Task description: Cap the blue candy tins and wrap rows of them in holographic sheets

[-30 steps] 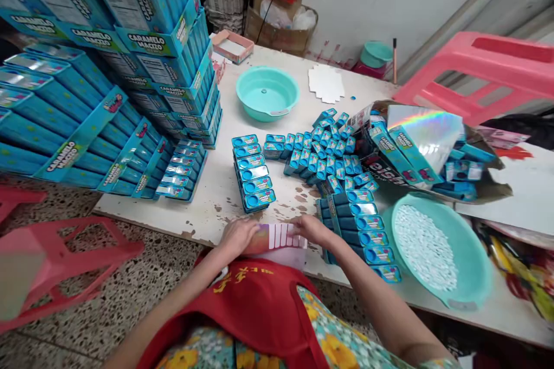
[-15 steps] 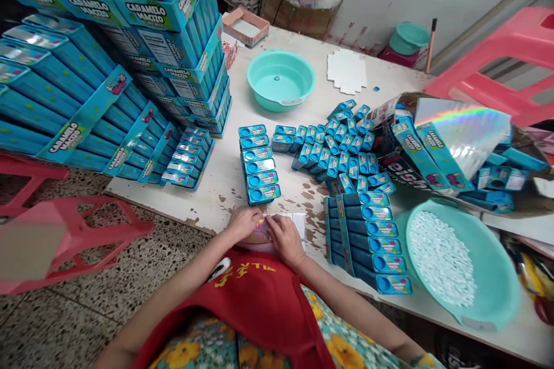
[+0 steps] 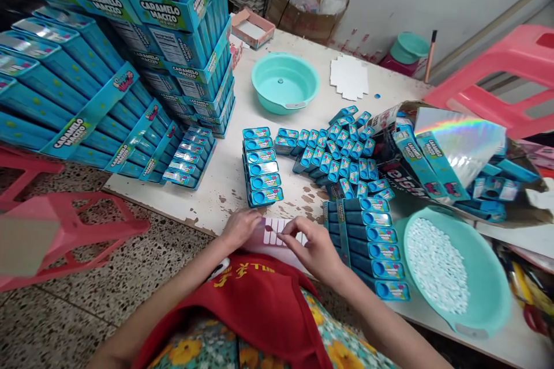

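Observation:
Close to my body at the table's front edge lies a pinkish sheet with white strips, like a sheet of labels. My left hand is closed at its left end, thumb and fingers together on the sheet. Over the strips, my right hand pinches thumb and forefinger on something tiny and pale, too small to name. Just beyond the sheet stands a row of blue candy tins with printed lids. To the right, a blue tray of similar tins lies tilted on its side.
Tall stacks of filled candy trays rise at left. Loose tins crowd the middle right, beside an open carton. A turquoise basin holds white candies; another basin stands farther back. Pink stools flank the table.
My hands were together over the sheet; my right hand has moved right and lifted, fingers pinched, uncovering the white strips. My left hand stays near the same place.

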{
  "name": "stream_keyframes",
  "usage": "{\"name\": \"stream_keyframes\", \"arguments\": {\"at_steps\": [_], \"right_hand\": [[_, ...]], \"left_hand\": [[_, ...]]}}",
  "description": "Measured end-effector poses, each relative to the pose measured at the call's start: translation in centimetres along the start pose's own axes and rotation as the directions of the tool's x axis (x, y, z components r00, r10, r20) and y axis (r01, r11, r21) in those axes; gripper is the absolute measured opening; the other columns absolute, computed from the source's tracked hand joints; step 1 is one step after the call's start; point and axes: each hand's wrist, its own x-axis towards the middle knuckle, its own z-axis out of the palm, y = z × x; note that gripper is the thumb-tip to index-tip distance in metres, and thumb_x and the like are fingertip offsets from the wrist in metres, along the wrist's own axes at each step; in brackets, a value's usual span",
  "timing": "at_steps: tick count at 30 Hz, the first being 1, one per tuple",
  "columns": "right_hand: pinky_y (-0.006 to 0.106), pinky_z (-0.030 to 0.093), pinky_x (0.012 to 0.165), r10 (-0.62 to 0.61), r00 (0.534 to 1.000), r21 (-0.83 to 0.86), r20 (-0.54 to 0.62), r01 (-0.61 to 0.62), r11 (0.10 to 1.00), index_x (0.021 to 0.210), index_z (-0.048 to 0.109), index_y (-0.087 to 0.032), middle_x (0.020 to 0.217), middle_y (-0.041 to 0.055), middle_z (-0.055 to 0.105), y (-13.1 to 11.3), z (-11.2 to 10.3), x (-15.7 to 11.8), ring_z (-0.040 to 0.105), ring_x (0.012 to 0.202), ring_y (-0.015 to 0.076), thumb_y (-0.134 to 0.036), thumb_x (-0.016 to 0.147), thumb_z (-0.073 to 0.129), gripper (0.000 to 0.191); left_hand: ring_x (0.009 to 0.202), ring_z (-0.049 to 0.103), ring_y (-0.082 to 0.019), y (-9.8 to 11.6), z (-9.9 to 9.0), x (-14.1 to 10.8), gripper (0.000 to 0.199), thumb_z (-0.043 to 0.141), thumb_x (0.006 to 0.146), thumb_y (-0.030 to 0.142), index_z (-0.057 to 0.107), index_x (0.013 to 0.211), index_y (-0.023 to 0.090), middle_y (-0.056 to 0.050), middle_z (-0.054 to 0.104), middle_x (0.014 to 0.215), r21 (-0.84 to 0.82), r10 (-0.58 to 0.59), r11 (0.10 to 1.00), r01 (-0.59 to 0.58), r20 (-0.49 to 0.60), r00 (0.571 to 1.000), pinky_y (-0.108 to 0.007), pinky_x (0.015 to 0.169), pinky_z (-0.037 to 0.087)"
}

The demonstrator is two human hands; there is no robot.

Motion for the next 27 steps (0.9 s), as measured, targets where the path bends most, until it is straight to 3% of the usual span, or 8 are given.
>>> {"name": "stream_keyframes", "arguments": {"at_steps": [2, 4, 7, 9, 12, 18, 23, 27], "right_hand": [[0.023, 0.041, 0.060, 0.038, 0.999, 0.127, -0.031, -0.034, 0.991, 0.073, 0.056, -0.019, 0.067, -0.0007, 0.059, -1.5, -1.5, 0.7, 0.054, 0.063, 0.0117, -0.030, 0.084, 0.058, 0.016], [0.023, 0.042, 0.059, 0.051, 0.998, 0.212, -0.046, -0.040, 0.976, 0.071, 0.057, -0.019, 0.066, -0.0013, 0.060, -2.5, -2.2, 1.5, 0.054, 0.062, 0.0116, -0.032, 0.082, 0.060, 0.018], [0.024, 0.043, 0.060, 0.073, 0.996, 0.315, -0.059, -0.051, 0.948, 0.069, 0.057, -0.019, 0.065, -0.0016, 0.059, -2.9, -1.8, 2.6, 0.053, 0.062, 0.0114, -0.035, 0.081, 0.061, 0.020], [0.024, 0.043, 0.060, 0.112, 0.992, 0.364, -0.065, -0.081, 0.928, 0.069, 0.057, -0.018, 0.065, -0.0015, 0.059, -2.8, -1.1, 3.2, 0.052, 0.061, 0.0112, -0.036, 0.080, 0.062, 0.021], [0.025, 0.042, 0.060, 0.200, 0.974, 0.382, -0.107, -0.145, 0.913, 0.070, 0.058, -0.018, 0.066, -0.0007, 0.058, -1.9, 0.4, 4.0, 0.051, 0.062, 0.0117, -0.039, 0.079, 0.062, 0.023], [0.033, 0.041, 0.079, 0.194, 0.906, 0.161, -0.375, -0.142, 0.977, 0.070, 0.063, -0.020, 0.088, 0.0036, 0.051, 0.3, 2.8, 5.6, 0.049, 0.090, 0.0193, -0.039, 0.074, 0.066, 0.019], [0.037, 0.038, 0.084, 0.219, 0.880, 0.142, -0.422, -0.174, 0.974, 0.069, 0.063, -0.020, 0.093, 0.0048, 0.047, 1.3, 3.8, 6.6, 0.046, 0.096, 0.0218, -0.036, 0.075, 0.064, 0.018], [0.031, 0.041, 0.075, 0.309, 0.847, 0.253, -0.433, -0.215, 0.943, 0.074, 0.057, -0.019, 0.091, 0.0037, 0.046, 2.3, 4.6, 6.7, 0.048, 0.089, 0.0187, -0.033, 0.071, 0.065, 0.017]], "left_hand": [[0.094, 0.060, -0.017, 1.1, -2.0, -1.4, 0.032, 0.037, 0.091, 0.036, 0.065, 0.096, 0.020, -0.007, 0.067, 0.099, -0.223, -0.011, 0.975, -0.018, -0.129, 0.992, -0.028, 0.087, 0.042], [0.104, 0.057, -0.018, 2.6, -4.4, -2.6, 0.039, 0.039, 0.089, 0.043, 0.055, 0.117, 0.020, -0.008, 0.062, 0.114, -0.454, -0.065, 0.890, -0.042, -0.217, 0.974, -0.029, 0.089, 0.043], [0.105, 0.055, -0.022, 5.2, -7.5, -3.0, 0.057, 0.057, 0.077, 0.051, 0.049, 0.123, 0.021, -0.009, 0.058, 0.119, -0.589, -0.065, 0.807, -0.028, -0.137, 0.988, -0.029, 0.086, 0.045], [0.090, 0.058, -0.019, 6.3, -8.5, -2.6, 0.037, 0.060, 0.075, 0.047, 0.062, 0.100, 0.019, -0.006, 0.065, 0.098, -0.584, -0.100, 0.810, 0.058, -0.040, 0.994, -0.027, 0.078, 0.046], [0.069, 0.055, -0.013, 6.7, -8.8, -1.6, 0.026, 0.051, 0.082, 0.038, 0.061, 0.074, 0.016, 0.000, 0.059, 0.068, -0.588, -0.205, 0.789, 0.181, 0.027, 0.978, -0.023, 0.065, 0.044], [0.063, 0.052, -0.010, 4.9, -9.0, -0.2, 0.021, 0.047, 0.083, 0.032, 0.053, 0.098, 0.019, 0.005, 0.053, 0.064, -0.523, -0.239, 0.832, 0.186, -0.036, 0.970, -0.021, 0.061, 0.040], [0.065, 0.051, -0.011, 3.9, -8.7, 1.1, 0.013, 0.041, 0.084, 0.028, 0.049, 0.092, 0.020, 0.004, 0.053, 0.069, -0.389, -0.229, 0.903, 0.181, -0.080, 0.970, -0.022, 0.062, 0.040], [0.063, 0.051, -0.011, 3.3, -7.0, 1.8, 0.012, 0.039, 0.085, 0.028, 0.043, 0.093, 0.021, 0.004, 0.052, 0.067, -0.485, -0.272, 0.852, 0.197, -0.089, 0.958, -0.022, 0.061, 0.041]]}}
